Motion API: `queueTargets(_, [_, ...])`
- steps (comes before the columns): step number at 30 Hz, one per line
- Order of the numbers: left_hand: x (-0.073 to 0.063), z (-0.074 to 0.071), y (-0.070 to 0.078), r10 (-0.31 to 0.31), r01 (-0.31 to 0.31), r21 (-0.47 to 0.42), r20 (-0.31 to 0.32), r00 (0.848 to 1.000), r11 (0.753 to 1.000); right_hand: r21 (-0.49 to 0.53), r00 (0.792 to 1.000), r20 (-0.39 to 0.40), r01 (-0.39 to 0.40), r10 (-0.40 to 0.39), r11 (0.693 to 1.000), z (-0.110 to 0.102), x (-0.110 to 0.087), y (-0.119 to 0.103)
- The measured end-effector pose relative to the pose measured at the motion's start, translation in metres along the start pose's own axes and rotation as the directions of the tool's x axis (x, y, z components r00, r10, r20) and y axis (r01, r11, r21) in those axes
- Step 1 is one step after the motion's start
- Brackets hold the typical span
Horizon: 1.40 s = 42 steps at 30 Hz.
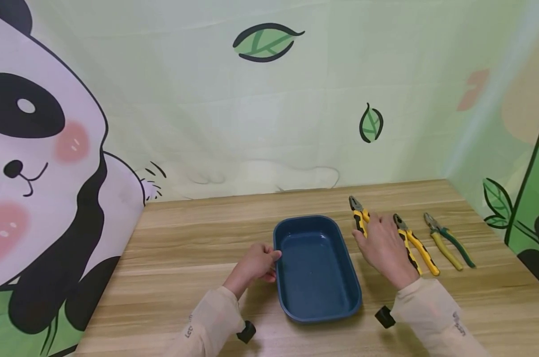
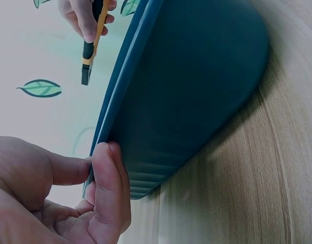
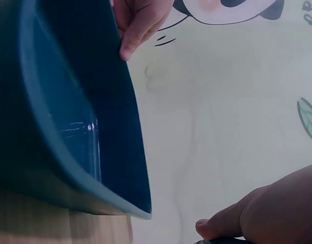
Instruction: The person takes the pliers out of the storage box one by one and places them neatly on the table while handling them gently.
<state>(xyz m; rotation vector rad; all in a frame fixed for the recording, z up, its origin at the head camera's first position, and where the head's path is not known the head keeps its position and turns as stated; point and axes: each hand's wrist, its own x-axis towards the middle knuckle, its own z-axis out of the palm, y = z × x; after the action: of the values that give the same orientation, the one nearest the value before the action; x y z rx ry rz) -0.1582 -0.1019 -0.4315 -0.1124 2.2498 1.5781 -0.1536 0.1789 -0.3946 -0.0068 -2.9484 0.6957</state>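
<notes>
A dark blue rectangular plastic tub [image 1: 314,267] stands on the wooden tabletop with nothing inside it. My left hand [image 1: 255,263] pinches its left rim between thumb and fingers; the left wrist view shows the thumb [image 2: 69,170] on the rim and the fingers against the outer wall. To the right of the tub, my right hand [image 1: 383,250] grips combination pliers [image 1: 354,203] with yellow-and-black handles. Their grey jaws point away from me, and the palm hides most of the handles. In the left wrist view these pliers [image 2: 86,71] appear raised beyond the tub's rim.
Two more pliers lie right of my right hand: a yellow-and-black pair [image 1: 424,254], partly behind the hand, and a pair with yellow and green handles [image 1: 458,248] farther right. A printed cloth backdrop [image 1: 184,99] with a panda and leaves rises behind the table [image 1: 198,223].
</notes>
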Motion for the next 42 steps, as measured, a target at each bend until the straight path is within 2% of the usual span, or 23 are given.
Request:
queueTargets(28, [-0.001, -0.001, 0.001, -0.005, 0.005, 0.006, 0.002, 1.000, 1.000, -0.044, 0.995, 0.094, -0.017, 0.021, 0.999, 0.016, 0.010, 0.013])
queueTargets(36, [-0.001, -0.001, 0.000, -0.001, 0.001, 0.008, 0.001, 1.000, 1.000, -0.023, 0.987, 0.143, -0.066, 0.068, 0.998, 0.020, 0.011, 0.016])
queueTargets(42, [-0.001, -0.001, 0.001, -0.006, 0.006, 0.011, 0.001, 1.000, 1.000, -0.010, 0.989, 0.142, -0.037, 0.038, 0.999, 0.024, 0.012, 0.017])
